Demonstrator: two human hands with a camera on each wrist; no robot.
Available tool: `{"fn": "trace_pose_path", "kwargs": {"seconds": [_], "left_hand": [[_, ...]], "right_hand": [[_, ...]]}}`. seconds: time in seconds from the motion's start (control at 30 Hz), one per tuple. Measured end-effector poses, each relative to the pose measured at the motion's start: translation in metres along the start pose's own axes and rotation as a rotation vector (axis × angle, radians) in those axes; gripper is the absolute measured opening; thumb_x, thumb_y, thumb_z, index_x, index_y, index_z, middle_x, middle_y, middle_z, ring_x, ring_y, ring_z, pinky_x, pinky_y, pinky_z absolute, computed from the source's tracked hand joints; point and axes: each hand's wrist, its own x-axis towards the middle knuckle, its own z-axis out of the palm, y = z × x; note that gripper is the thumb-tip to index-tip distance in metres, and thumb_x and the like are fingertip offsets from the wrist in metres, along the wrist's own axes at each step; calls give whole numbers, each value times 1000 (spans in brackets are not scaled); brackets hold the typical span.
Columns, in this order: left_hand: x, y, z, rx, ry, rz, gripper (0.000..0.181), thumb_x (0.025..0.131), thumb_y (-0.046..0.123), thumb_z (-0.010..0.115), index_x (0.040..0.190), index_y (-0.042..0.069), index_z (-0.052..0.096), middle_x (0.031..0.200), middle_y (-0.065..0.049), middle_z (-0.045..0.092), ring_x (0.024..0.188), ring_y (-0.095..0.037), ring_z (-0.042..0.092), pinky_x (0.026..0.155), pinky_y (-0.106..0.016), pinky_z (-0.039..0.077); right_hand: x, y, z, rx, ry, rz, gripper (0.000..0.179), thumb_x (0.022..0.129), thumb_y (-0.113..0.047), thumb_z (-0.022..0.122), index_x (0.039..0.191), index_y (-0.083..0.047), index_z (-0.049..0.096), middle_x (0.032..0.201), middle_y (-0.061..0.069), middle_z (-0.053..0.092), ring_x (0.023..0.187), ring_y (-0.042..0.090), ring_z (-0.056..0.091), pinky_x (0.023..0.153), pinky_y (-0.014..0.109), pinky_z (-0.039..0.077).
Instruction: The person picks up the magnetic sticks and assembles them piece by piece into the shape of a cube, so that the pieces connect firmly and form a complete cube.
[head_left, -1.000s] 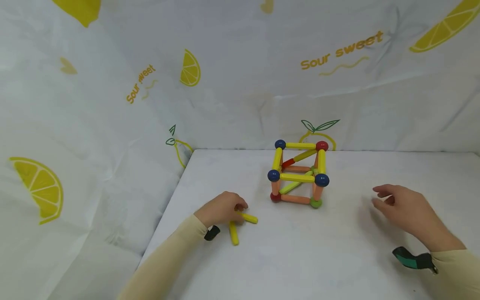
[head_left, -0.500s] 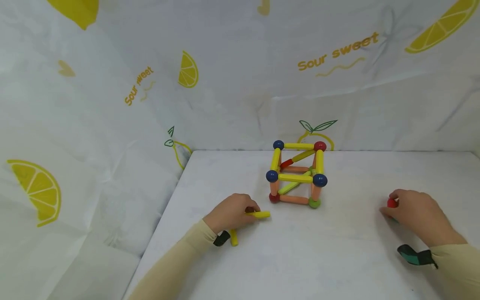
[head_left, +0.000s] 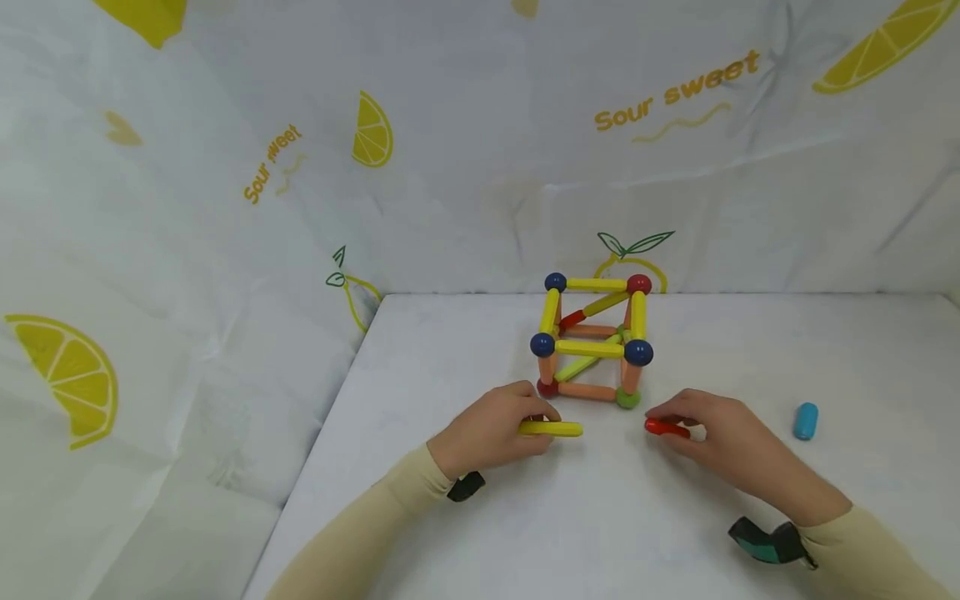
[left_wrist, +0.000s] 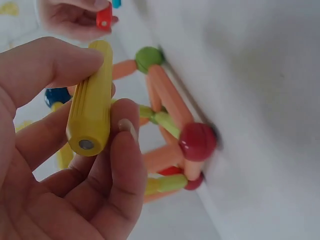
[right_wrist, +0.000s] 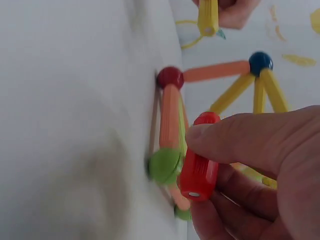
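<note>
My left hand [head_left: 495,429] pinches a yellow magnetic rod [head_left: 555,428] between thumb and fingers, just in front of the cube frame. A metal disc shows in the end of this rod [left_wrist: 90,100] in the left wrist view. My right hand [head_left: 727,437] pinches a short red magnetic rod [head_left: 666,427], also seen up close in the right wrist view as a ribbed red rod [right_wrist: 200,160]. Behind both hands stands a cube frame [head_left: 592,350] of yellow and orange rods, joined by blue, red and green balls, with diagonal rods on some sides.
A short blue rod [head_left: 806,422] lies on the white table [head_left: 600,533], to the right of my right hand. A white cloth with lemon prints [head_left: 450,200] rises behind the table and along its left.
My left hand lifted one yellow rod and carried it right; the other yellow rod is out of sight. My right hand picked up the red rod and moved left, and the blue rod now shows.
</note>
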Motion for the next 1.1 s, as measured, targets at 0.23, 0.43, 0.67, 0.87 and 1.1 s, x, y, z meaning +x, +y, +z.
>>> {"fn": "trace_pose_path", "kwargs": {"seconds": [0.23, 0.43, 0.67, 0.87, 1.1], "left_hand": [[4, 16, -3, 47, -7, 43, 21, 100, 29, 78, 119, 23, 81, 97, 9, 61, 84, -3, 52, 72, -12, 46], [5, 20, -1, 51, 13, 84, 21, 99, 27, 78, 119, 21, 82, 98, 8, 62, 83, -2, 52, 72, -9, 45], [4, 18, 3, -46, 69, 82, 23, 101, 28, 79, 123, 21, 79, 105, 10, 69, 90, -1, 58, 79, -14, 53], [5, 19, 14, -385, 218, 91, 29, 102, 29, 78, 128, 19, 72, 118, 7, 78, 103, 1, 69, 92, -27, 62], [7, 27, 33, -704, 263, 66, 34, 105, 23, 74, 136, 14, 62, 129, -2, 77, 112, -3, 74, 101, -24, 60]], "right_hand": [[9, -37, 11, 93, -32, -123, 31, 90, -18, 89, 118, -27, 79, 110, -13, 75, 95, 5, 64, 80, 21, 60], [9, -44, 16, 116, -21, -153, 34, 89, -16, 90, 119, -28, 79, 112, -14, 75, 95, 4, 63, 80, 23, 61], [10, -44, 17, 133, -21, -159, 33, 89, -14, 89, 118, -26, 77, 110, -13, 76, 94, 4, 70, 83, 28, 64], [11, -43, 18, 202, -38, -146, 33, 92, -13, 86, 122, -24, 75, 115, -10, 77, 101, 11, 75, 88, 39, 66], [10, -43, 18, 234, -44, -120, 33, 93, -13, 85, 123, -20, 75, 116, -5, 78, 100, 13, 76, 88, 39, 66]]}}
